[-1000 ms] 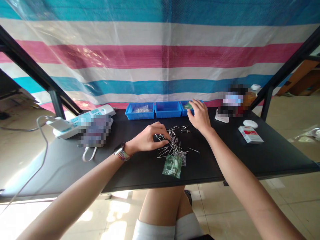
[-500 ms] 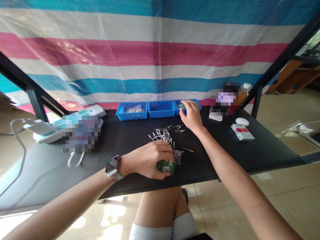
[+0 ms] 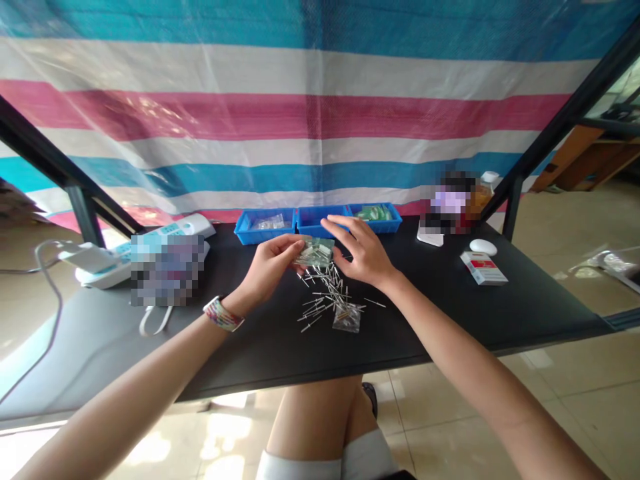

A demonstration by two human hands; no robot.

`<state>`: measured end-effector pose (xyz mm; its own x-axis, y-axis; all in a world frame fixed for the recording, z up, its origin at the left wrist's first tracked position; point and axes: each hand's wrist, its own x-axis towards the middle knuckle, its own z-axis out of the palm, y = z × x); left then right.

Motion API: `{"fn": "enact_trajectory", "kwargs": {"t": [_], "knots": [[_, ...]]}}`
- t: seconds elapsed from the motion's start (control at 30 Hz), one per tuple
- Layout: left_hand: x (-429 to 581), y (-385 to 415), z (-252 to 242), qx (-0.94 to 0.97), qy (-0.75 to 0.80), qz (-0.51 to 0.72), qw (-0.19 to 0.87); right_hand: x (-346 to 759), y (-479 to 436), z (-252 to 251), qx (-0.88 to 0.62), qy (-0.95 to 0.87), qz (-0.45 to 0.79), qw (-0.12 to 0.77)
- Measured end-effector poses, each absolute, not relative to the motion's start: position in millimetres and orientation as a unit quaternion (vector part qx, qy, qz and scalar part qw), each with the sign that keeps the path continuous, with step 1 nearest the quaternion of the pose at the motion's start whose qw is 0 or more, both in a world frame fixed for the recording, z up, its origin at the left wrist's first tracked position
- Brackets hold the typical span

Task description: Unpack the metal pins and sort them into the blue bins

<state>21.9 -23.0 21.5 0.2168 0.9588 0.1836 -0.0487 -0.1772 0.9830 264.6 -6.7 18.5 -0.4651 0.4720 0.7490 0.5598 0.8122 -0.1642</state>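
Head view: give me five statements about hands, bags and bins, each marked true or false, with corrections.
1. The left hand holds a green bag. True.
2. The right hand is a closed fist. False: it is open, near the green bag.
3. A clear bag lies on the table. True.
4. Four blue bins stand in a row. False: there are three blue bins.
5. The rightmost bin holds green packaging. True.

A multicoloured left wristband [image 3: 223, 314] goes with white shorts [image 3: 300, 465] and a dark shoe [image 3: 371, 399].
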Motion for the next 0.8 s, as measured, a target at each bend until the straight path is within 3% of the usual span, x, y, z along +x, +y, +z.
{"fn": "enact_trajectory", "kwargs": {"t": [0.1, 0.23, 0.33, 0.43, 0.53, 0.63, 0.8], "knots": [[20, -17, 19, 0.534, 0.381, 0.496, 0.569, 255, -16, 20, -0.255, -0.879, -0.008, 0.402], [18, -18, 17, 0.582, 0.377, 0.475, 0.541, 242, -14, 11, -0.285, -0.817, 0.145, 0.479], [14, -19, 15, 0.699, 0.380, 0.495, 0.349, 234, -8, 2, -0.334, -0.693, 0.346, 0.537], [11, -20, 16, 0.811, 0.350, 0.451, 0.129, 231, -5, -1, -0.328, -0.584, 0.516, 0.535], [9, -21, 18, 0.857, 0.315, 0.405, 0.044, 231, -7, 1, -0.313, -0.532, 0.589, 0.522], [10, -22, 20, 0.848, 0.311, 0.427, 0.049, 233, -11, 6, -0.313, -0.541, 0.600, 0.499], [13, -24, 20, 0.782, 0.356, 0.455, 0.231, 236, -17, 12, -0.325, -0.637, 0.491, 0.497]]}}
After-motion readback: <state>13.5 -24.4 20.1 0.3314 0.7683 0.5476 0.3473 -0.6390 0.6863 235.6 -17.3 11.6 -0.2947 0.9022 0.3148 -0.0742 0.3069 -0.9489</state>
